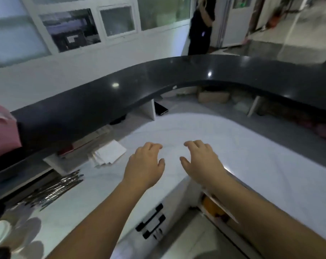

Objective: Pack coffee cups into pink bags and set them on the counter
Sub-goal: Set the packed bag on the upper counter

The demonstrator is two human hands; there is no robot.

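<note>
White tabletop (pixel 233 146) under a dark raised counter (pixel 158 81).
Both grips loose and holding nothing: left hand (pixel 145 165), right hand (pixel 201 161). Pink bag (pixel 1 131), far left, looks soft; take its top.

A raised counter (pixel 158 79) is curved across the far side, above and behind a lower worktop (pixel 233 146). At the far left edge, a bag (pixel 1 131) is set on the counter. On the worktop's left part, a stack of napkins (pixel 109 152) is placed, with a bundle of wrapped straws (pixel 55 189) nearer and further left. Both hands, the left hand (pixel 145 165) and the right hand (pixel 201 161), are held side by side over the worktop's middle.
</note>
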